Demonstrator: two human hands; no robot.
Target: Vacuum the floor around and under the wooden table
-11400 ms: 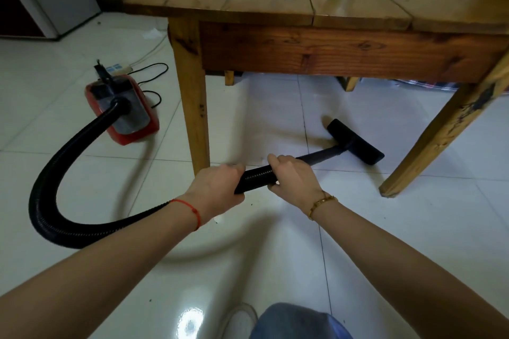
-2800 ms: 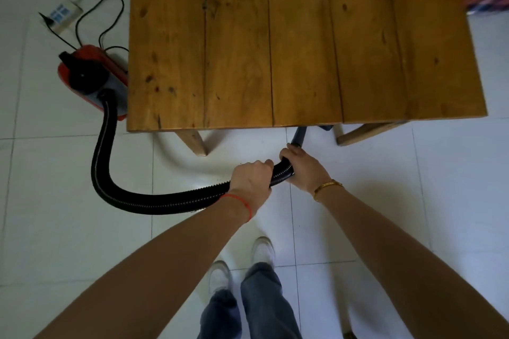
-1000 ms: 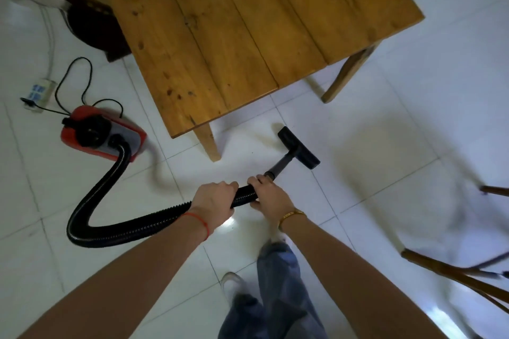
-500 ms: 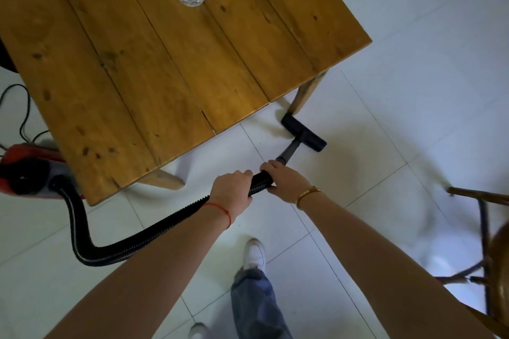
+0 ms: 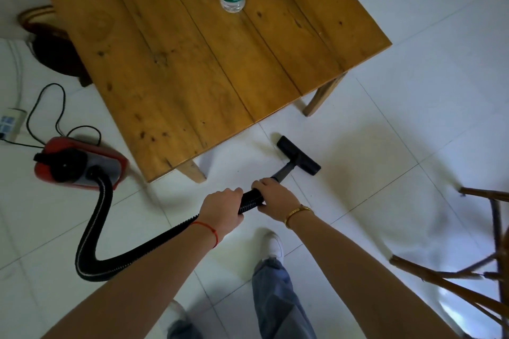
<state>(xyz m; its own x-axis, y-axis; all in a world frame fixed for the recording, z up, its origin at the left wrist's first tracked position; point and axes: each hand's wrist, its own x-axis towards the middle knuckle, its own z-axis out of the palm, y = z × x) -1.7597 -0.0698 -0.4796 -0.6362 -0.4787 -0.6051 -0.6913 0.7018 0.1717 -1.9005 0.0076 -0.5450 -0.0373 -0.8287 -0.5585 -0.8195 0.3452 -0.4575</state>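
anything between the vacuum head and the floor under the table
Nothing visible. The vacuum head sits on bare tile just outside the table edge, between its two near legs, which flank the opening rather than block it.

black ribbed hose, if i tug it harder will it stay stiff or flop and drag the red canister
The hose probably flops: it lies in a loose S-curve on the tiles. That slack likely straightens before the red canister moves. Both hands, left hand and right hand, grip it, so it seems easy to steer.
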